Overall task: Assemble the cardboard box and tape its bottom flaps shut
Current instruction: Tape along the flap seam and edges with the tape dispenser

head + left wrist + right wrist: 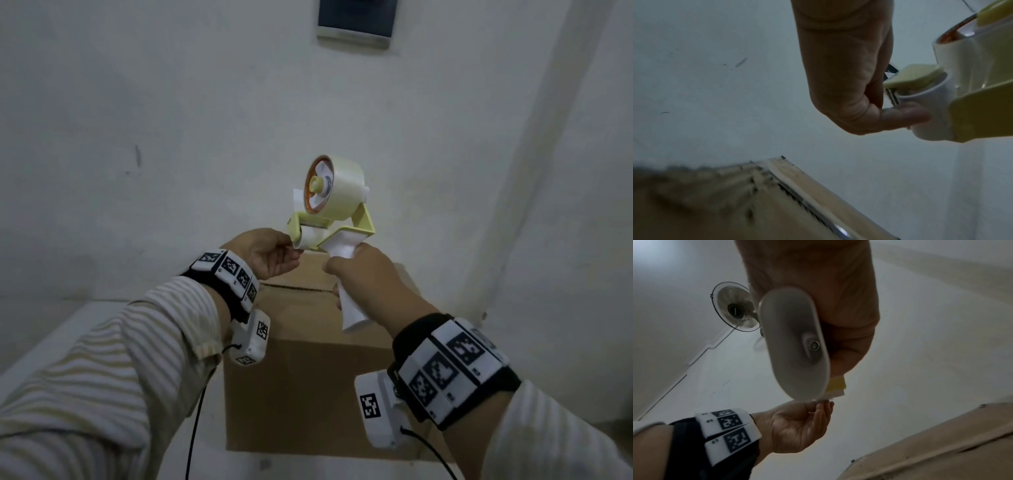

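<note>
A brown cardboard box (pixel 308 377) stands below my hands, its top flaps folded shut with a dark seam across them; it also shows as the box (pixel 818 203) and the box (pixel 941 443). Above it I hold a tape dispenser (pixel 329 219) with a yellow frame, a white handle and a clear tape roll (pixel 342 186). My right hand (pixel 342 277) grips the handle (pixel 795 345). My left hand (pixel 294 248) pinches at the dispenser's front, thumb (pixel 906 115) against the white roller (pixel 931 97) beside the toothed blade. The clear tape end there is hard to make out.
A pale wall fills the background, with a dark framed panel (pixel 356 17) high up. A white ledge (pixel 51 342) runs along the left. A standing fan (pixel 735 308) shows in the right wrist view, far off. Camera cables hang from both wrists.
</note>
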